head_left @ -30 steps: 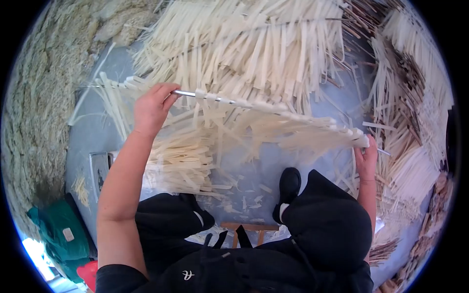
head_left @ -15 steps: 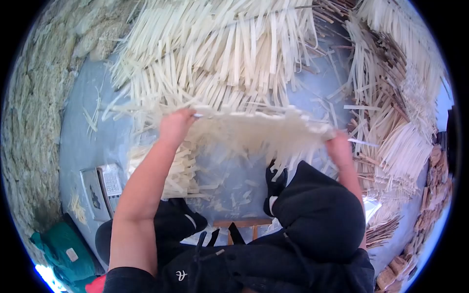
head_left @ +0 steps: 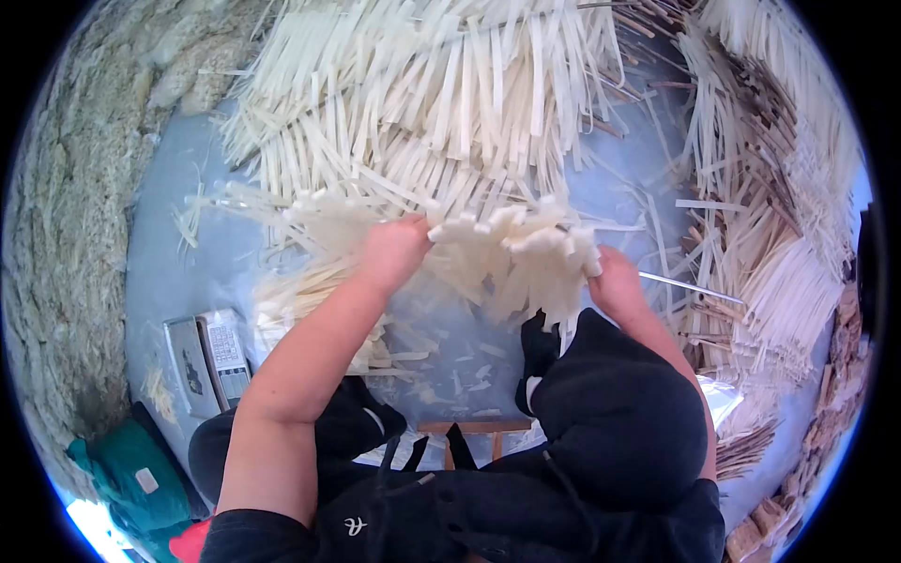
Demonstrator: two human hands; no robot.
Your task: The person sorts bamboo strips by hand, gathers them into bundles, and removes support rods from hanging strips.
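Note:
A thin rod [head_left: 693, 285] runs between my hands, its bare pale end sticking out to the right. Pale flat strips [head_left: 511, 249] hang folded over it, bunched between the hands and slightly blurred. My left hand [head_left: 394, 253] is closed around the rod, and more looped strips [head_left: 328, 208] show to its left. On the other side my right hand [head_left: 618, 284] is closed around the rod, at the right edge of the bunch. The fingers of both hands are partly hidden.
Ahead on the grey floor [head_left: 197, 272] lies a broad heap of pale strips [head_left: 441, 94]. More strips and brown sticks [head_left: 751, 159] lie at right. Left are a rough wall [head_left: 70, 225], a scale [head_left: 208, 361] and a green bag [head_left: 141, 483]. A smaller strip pile [head_left: 300, 305] lies near my left forearm.
My left hand has moved right and my right hand slightly left, so the strips between them are bunched closer. More of the rod shows beyond my right hand.

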